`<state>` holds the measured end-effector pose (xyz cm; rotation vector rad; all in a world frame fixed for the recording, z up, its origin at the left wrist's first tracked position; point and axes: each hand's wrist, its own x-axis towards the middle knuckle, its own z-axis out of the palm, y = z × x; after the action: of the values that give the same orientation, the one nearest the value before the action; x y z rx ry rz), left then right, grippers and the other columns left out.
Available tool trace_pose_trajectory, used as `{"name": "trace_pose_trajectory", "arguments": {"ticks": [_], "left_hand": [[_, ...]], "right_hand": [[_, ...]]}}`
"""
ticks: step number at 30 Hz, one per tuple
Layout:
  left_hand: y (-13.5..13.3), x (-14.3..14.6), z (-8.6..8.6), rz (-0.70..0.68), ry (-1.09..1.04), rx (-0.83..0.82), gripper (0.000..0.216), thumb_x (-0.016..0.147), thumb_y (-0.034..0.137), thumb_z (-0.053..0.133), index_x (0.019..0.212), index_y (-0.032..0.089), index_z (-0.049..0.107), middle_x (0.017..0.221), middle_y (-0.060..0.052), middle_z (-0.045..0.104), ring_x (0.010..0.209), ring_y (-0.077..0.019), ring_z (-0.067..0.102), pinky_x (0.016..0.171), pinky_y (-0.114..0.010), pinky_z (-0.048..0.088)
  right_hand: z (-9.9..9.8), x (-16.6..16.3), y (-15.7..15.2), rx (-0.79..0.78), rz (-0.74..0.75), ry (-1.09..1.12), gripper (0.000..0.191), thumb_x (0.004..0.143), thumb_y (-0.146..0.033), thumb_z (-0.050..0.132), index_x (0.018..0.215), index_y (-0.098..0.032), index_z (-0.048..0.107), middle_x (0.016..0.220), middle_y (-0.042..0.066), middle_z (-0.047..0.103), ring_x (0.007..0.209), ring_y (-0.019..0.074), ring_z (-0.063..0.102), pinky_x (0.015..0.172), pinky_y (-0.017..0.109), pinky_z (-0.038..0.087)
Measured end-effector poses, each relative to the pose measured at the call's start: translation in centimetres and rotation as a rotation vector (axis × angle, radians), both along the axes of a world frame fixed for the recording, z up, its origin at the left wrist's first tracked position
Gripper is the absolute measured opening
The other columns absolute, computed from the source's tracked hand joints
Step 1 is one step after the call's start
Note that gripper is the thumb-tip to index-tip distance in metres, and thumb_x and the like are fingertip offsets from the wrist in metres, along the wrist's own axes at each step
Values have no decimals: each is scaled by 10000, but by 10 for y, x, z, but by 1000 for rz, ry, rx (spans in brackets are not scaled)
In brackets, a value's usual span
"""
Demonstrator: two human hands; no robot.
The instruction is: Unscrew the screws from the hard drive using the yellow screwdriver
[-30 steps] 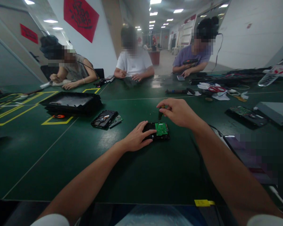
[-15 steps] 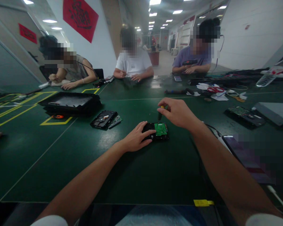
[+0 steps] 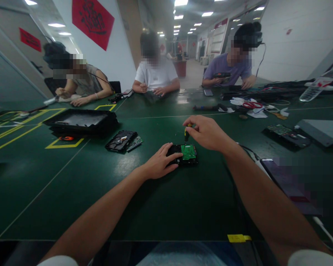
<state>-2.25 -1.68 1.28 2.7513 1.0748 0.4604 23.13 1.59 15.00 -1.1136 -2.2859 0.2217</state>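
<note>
A black hard drive (image 3: 191,160) with a green circuit board (image 3: 188,152) facing up lies on the green table (image 3: 100,192) in front of me. My left hand (image 3: 158,163) rests on its left side, fingers spread flat and pressing it down. My right hand (image 3: 207,131) hovers just above the drive, fingers pinched round a small screwdriver (image 3: 186,135) with a yellow and black handle. The screwdriver stands upright with its tip on the circuit board.
A second opened drive (image 3: 122,140) lies to the left, beside a black tray (image 3: 81,121). Another drive (image 3: 287,133), a grey box (image 3: 322,131) and a phone (image 3: 285,181) lie at the right. Three people sit along the far edge. Red scissors (image 3: 251,105) and cables lie far right.
My right hand has shifted slightly left and down, bringing the screwdriver tip onto the circuit board. My left hand stays on the drive. The person at far right has moved their hands.
</note>
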Motion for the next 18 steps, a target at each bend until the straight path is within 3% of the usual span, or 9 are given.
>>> {"name": "trace_pose_trajectory", "arguments": {"ticks": [5,10,18], "left_hand": [[0,0,0,4,-5,-1,548,1064,429,564,1597,325,493,1743,-128,198,1612,-410,209,1274,-652,295],[0,1,0,-1,-1,0,547,1066,428,561,1595,306,493,1746,-145,189,1612,-415,210,1275,-650,294],[0,1,0,-4,-25,-3,556,1060,421,575,1600,332,481,1750,-127,215,1609,-411,227,1266,-670,303]], "right_hand": [[-2,0,0,1,-1,12,162,976,-263,638,1108,-208,713,1077,92,770,919,250,682,841,370,488],[-3,1,2,19,-16,-32,169,945,-198,629,1089,-188,718,1046,101,757,872,244,668,857,378,486],[-3,1,3,24,13,-86,151,985,-240,624,1079,-206,737,1072,99,753,995,259,671,914,376,474]]}}
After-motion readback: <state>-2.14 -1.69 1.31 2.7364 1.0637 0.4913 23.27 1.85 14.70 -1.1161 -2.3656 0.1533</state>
